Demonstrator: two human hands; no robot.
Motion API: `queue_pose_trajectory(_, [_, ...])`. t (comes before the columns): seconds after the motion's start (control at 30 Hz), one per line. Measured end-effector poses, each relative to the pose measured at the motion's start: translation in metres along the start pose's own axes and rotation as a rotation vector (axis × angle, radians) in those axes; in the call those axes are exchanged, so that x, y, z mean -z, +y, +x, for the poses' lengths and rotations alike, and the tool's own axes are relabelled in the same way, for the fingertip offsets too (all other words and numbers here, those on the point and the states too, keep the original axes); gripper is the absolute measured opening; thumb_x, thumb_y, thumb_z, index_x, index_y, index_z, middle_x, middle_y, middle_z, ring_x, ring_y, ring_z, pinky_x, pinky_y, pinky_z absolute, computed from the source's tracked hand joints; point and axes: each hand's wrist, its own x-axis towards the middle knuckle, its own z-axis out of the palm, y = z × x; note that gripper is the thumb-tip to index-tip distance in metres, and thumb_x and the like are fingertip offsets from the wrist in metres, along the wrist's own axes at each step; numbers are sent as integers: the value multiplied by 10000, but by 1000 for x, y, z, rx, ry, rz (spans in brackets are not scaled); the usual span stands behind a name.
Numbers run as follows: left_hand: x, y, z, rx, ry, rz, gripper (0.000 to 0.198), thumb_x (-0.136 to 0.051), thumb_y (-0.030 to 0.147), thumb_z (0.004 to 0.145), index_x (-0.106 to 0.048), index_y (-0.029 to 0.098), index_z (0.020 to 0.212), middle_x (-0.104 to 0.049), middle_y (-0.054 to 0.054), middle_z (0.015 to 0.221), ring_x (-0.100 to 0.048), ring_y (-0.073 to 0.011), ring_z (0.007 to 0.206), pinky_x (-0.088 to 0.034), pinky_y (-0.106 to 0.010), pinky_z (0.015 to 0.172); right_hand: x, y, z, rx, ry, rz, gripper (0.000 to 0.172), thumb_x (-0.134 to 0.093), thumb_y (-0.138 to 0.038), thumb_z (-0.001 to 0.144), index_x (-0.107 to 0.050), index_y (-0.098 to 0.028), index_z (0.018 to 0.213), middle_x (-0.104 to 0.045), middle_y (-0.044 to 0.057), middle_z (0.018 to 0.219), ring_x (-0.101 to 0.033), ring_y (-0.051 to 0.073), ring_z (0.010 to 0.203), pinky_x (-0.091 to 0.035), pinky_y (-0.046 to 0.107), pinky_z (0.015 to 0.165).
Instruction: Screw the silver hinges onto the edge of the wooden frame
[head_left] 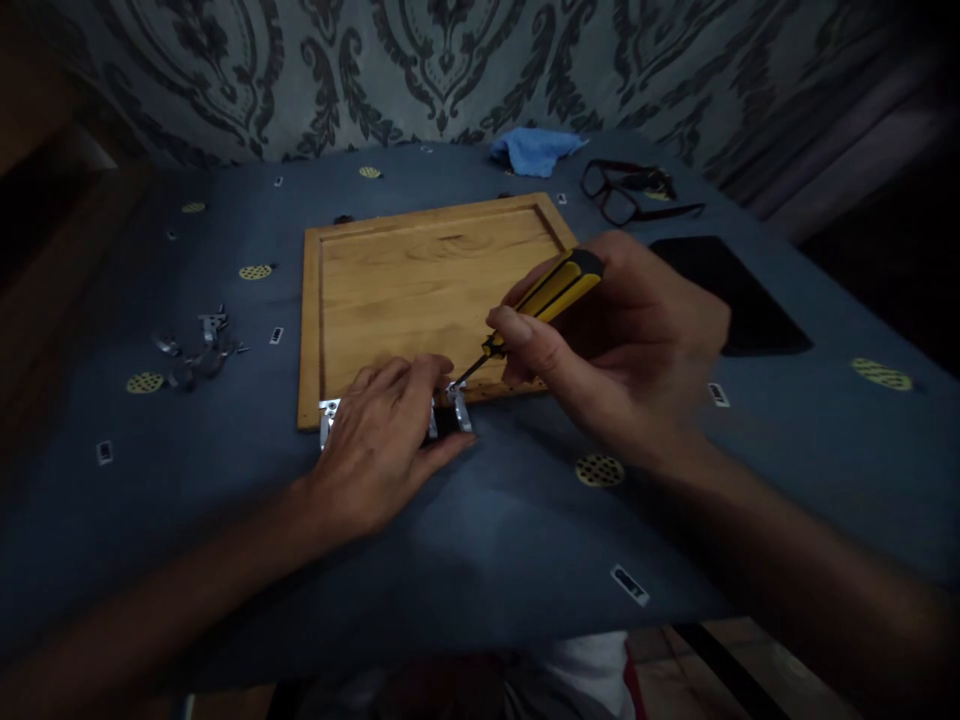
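Note:
A framed wooden panel (pixel 427 285) lies flat on the cloth-covered table. My right hand (pixel 622 340) is closed round the yellow and black handle of a screwdriver (pixel 555 290). Its tip meets a shiny metal hinge (pixel 460 405) on the panel's near edge. My left hand (pixel 382 430) rests over that edge, thumb and forefinger about the hinge, steadying it; its palm hides part of the metal. At the panel's near left corner, another metal piece (pixel 328 412) shows beside my left hand.
Several loose metal parts (pixel 199 350) lie on the table at left. Behind the panel are a blue cloth (pixel 536 150) and a pair of glasses (pixel 622 195). A flat black object (pixel 739 300) lies to the right. The patterned wall (pixel 360 70) borders the table's far side.

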Motion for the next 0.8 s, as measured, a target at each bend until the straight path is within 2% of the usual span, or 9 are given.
queue_pose_trajectory(0.13, [0,0,1,-9,9,0,495,-825,294,861,-494,213,1220,-737,-55,1106,-699,-284,1026,-534,-400,855,7,-1,5,1,-116,32,140,-805,-338,885,-693,-253,887,-679,-26,829,-638,95,619,-550,205,510])
queue_pose_trajectory(0.23, [0,1,1,2,7,-6,480,-829,316,857,-504,216,1196,-742,-53,1086,-705,-293,1015,-538,-404,834,12,-3,8,-41,-250,96,186,-771,-409,912,-732,-249,999,-714,-8,896,-674,100,658,-578,218,559])
queue_pose_trajectory(0.3, [0,1,1,4,5,-14,479,-828,319,858,-505,215,1197,-743,-55,1093,-704,-296,1026,-539,-409,843,13,-4,9,-54,-279,112,215,-763,-449,912,-739,-248,984,-718,-5,875,-665,101,631,-565,227,539])
queue_pose_trajectory(0.4, [1,1,1,2,5,-18,480,-824,304,862,-505,213,1208,-740,-59,1109,-698,-293,1038,-536,-410,858,11,-3,8,-49,-220,47,258,-788,-503,875,-710,-257,863,-679,-17,783,-617,107,579,-525,253,497])
queue_pose_trajectory(0.53, [1,1,1,10,6,-22,476,-828,295,856,-509,218,1201,-740,-53,1102,-697,-290,1035,-532,-409,861,5,0,6,56,-76,-81,364,-845,-516,811,-604,-261,714,-583,-32,654,-542,111,539,-470,269,482])
queue_pose_trajectory(0.7, [1,1,1,16,-3,-22,476,-833,297,851,-507,222,1189,-739,-47,1106,-696,-287,1037,-530,-408,865,-1,3,-1,115,1,-120,380,-837,-500,828,-564,-261,712,-563,-40,638,-550,119,550,-475,275,496])
queue_pose_trajectory(0.8, [1,1,1,7,-3,-22,447,-825,303,861,-509,223,1167,-736,-47,1098,-696,-287,1029,-530,-404,849,-1,4,-6,100,65,-148,323,-780,-458,893,-562,-267,750,-551,-41,661,-559,128,568,-481,289,516])
